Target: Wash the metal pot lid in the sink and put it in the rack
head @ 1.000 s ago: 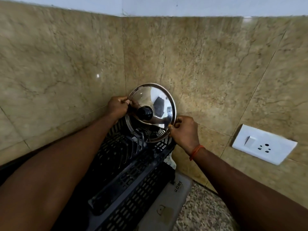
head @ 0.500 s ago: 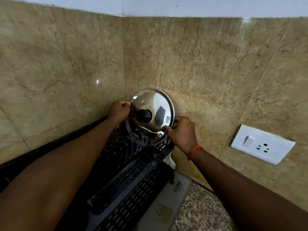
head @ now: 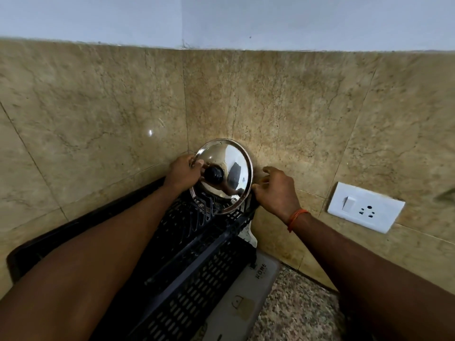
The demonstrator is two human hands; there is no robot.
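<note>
The shiny metal pot lid (head: 231, 163) with a black knob (head: 213, 174) stands on edge in the far end of the black plastic dish rack (head: 197, 267), close to the tiled corner. Its knob side faces me. My left hand (head: 182, 173) grips the lid's upper left rim, thumb lying on the lid near the knob. My right hand (head: 275, 190) is just beside the right rim with its fingers spread and nothing in it; I cannot tell whether the fingertips touch the rim.
Beige tiled walls meet in a corner right behind the lid. A white switch and socket plate (head: 364, 207) is on the right wall. A grey drip tray marked HOME (head: 246, 303) lies under the rack on the speckled granite counter (head: 295, 311).
The lid has come down and back into the rack's far end. My right hand has let go of the right rim and spread its fingers. My left hand keeps its grip.
</note>
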